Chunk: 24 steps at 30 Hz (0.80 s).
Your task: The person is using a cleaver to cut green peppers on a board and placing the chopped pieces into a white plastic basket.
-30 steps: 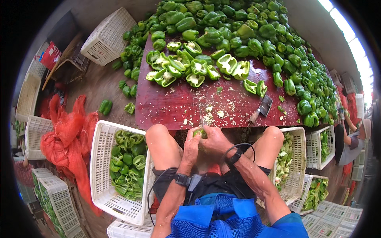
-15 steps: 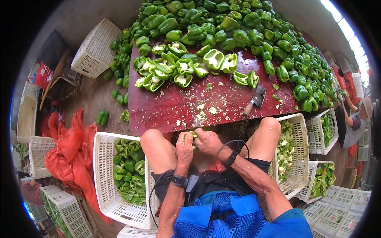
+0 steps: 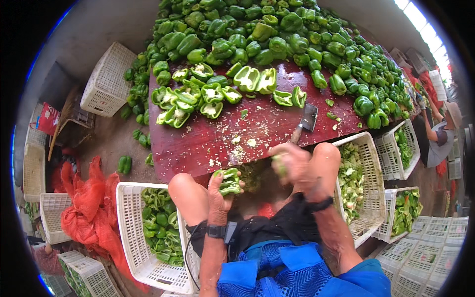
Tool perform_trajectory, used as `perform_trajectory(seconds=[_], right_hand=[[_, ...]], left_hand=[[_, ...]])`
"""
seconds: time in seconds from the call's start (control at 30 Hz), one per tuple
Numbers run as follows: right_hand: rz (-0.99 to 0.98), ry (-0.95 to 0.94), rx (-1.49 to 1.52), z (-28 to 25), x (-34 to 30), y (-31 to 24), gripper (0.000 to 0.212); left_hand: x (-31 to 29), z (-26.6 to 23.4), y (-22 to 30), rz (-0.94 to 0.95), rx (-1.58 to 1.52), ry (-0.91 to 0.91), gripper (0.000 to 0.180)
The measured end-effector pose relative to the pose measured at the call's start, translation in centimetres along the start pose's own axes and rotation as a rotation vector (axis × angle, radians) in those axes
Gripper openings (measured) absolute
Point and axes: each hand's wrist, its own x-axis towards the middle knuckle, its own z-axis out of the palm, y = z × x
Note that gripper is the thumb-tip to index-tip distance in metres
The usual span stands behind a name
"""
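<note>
Peppers (image 3: 277, 46) on table (image 3: 198, 153) — knees (image 3: 325, 157) between crates (image 3: 371, 188).

1. Here on my left, red netting (image 3: 90, 203), all bunched up!
2. Farther out, a small red bag (image 3: 48, 119)!
3. And over to my right, a co-worker (image 3: 439, 143) wearing a pale hat (image 3: 453, 114)!

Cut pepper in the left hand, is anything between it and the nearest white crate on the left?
Yes, the person's bent left leg is between the cut pepper, held in the left hand, and that white crate.
</note>
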Motion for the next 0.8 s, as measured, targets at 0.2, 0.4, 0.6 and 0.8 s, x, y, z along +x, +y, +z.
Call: perform_trajectory(seconds=[0.2,0.4,0.6,0.8], right_hand=[[-0.143,0.633,-1.153,-14.0,-4.9,-0.8,0.015],[0.072,-0.136,0.241,-1.1,-2.1,5.8,0.015],[0.428,-0.37,0.567,7.9,0.2,5.5,0.035],[-0.413,0.462,-0.698,6.3,8.6,3.9,0.033]], left_hand=[[0.3,1.4,-0.5,0.056,0.036,-0.1,0.041],[0.5,3.7,-1.2,0.193,0.307,-0.344,0.047],[0.6,3.0,-1.0,0.405,0.55,-0.155,0.064],[1.4,-0.8,-1.3,0.327,0.1,0.104,0.041]])
